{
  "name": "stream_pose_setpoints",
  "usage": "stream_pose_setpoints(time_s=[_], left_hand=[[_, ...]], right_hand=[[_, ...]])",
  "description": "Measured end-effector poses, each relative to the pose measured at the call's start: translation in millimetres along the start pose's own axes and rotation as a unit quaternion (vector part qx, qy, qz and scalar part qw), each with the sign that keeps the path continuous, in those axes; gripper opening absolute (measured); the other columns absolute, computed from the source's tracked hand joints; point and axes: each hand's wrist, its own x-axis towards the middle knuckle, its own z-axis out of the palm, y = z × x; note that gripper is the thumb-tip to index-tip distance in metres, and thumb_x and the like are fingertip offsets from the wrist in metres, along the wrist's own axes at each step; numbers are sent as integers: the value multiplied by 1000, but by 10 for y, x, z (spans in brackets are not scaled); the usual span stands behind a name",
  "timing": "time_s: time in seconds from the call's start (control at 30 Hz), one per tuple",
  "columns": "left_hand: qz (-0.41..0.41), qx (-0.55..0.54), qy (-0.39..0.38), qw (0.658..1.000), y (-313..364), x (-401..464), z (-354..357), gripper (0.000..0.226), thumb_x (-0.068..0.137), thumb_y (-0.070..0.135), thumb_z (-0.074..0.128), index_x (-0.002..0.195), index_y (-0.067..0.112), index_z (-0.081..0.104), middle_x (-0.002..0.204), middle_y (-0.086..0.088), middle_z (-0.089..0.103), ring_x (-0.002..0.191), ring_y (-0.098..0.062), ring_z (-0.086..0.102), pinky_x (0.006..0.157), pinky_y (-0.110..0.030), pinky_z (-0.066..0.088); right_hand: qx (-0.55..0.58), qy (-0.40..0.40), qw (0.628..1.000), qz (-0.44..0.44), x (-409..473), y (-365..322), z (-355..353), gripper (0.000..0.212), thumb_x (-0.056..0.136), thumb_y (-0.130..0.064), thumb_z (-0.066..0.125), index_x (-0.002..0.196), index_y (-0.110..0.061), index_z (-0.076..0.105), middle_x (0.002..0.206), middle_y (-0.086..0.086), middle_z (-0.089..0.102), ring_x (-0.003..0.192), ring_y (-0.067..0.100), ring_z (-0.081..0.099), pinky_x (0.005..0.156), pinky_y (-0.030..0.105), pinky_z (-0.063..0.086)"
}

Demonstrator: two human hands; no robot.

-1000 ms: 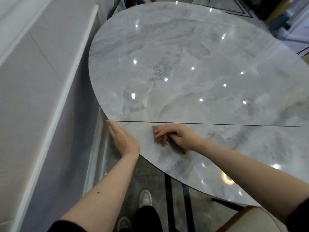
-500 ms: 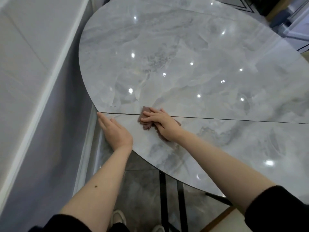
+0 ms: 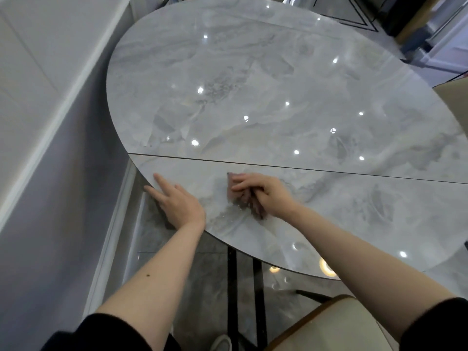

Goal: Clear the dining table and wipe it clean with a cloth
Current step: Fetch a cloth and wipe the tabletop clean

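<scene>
A glossy grey marble dining table (image 3: 278, 102), round with a thin seam running across its near part, fills the view. My right hand (image 3: 263, 192) presses a small brown cloth (image 3: 240, 201) flat on the tabletop just below the seam. The cloth is mostly hidden under my fingers. My left hand (image 3: 177, 201) lies flat on the table's near left edge, fingers spread, holding nothing. Nothing else lies on the tabletop.
A white panelled wall (image 3: 50, 110) runs close along the table's left side. A beige chair (image 3: 336, 323) with a brown rim stands at the bottom right, and another chair back (image 3: 453, 97) shows at the right edge. Black table legs (image 3: 231, 287) and the tiled floor lie below.
My right hand has drawn the cloth back from the seam toward me and a little to the right. My left hand stays on the table edge.
</scene>
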Motion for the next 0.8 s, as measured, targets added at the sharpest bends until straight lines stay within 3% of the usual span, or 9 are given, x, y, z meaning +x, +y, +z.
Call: stream_pose_setpoints(time_s=[0.07,0.17,0.23,0.3,0.37,0.47,0.6,0.7,0.8], left_hand=[[-3,-7,11,1000,1,-91,31,53,100,19,29,150,15,11,156,-18,0,133,-40,32,100,-46,37],[16,-12,26,999,-56,-82,76,51,101,19,29,149,12,14,156,-20,3,137,-37,26,107,-40,31],[25,-18,38,999,-84,-73,104,50,101,19,29,149,10,16,155,-21,5,137,-37,26,110,-38,28],[29,-18,46,998,-81,-76,117,50,101,20,28,149,10,17,155,-20,5,136,-36,28,108,-37,29],[18,-19,47,999,-74,-74,120,50,102,21,27,149,11,15,156,-18,5,134,-35,32,106,-38,32],[24,-9,49,998,-87,-61,129,51,101,23,27,149,12,15,156,-18,6,129,-38,37,102,-41,35],[27,-6,51,998,-110,-42,144,51,101,23,28,149,10,16,155,-20,8,131,-40,34,106,-41,32],[25,-6,52,998,-119,-43,149,51,101,24,26,149,11,16,155,-20,8,131,-40,34,107,-42,32],[31,-4,59,998,-135,-40,158,51,102,26,24,149,12,15,155,-19,8,128,-40,38,106,-44,35]], right_hand=[[-24,57,998,28,12,61,-174,49,73,13,33,98,-1,73,119,9,64,115,6,52,101,3,29],[-69,58,992,89,-31,251,-240,50,79,19,37,112,-2,68,131,13,57,126,19,48,102,-2,20],[-90,60,989,105,-71,379,-123,49,82,16,39,118,-4,64,136,13,52,133,25,42,110,10,18],[-101,66,988,93,-44,429,23,50,80,7,37,120,-8,63,138,11,51,136,26,38,117,32,19],[-95,61,989,98,15,361,104,55,76,-2,33,121,-11,63,138,8,51,137,23,37,117,35,16],[-79,40,994,65,-11,214,239,55,72,0,34,116,-9,66,132,11,56,132,25,43,114,36,23],[-51,11,998,18,-203,76,410,50,74,8,36,110,-4,69,126,14,60,125,18,46,112,23,24],[5,79,996,30,-231,41,285,48,75,11,35,106,0,70,125,14,61,119,14,52,106,11,31],[-12,127,990,55,-209,83,-52,50,74,12,34,108,-1,69,126,12,61,117,12,52,102,5,30]])
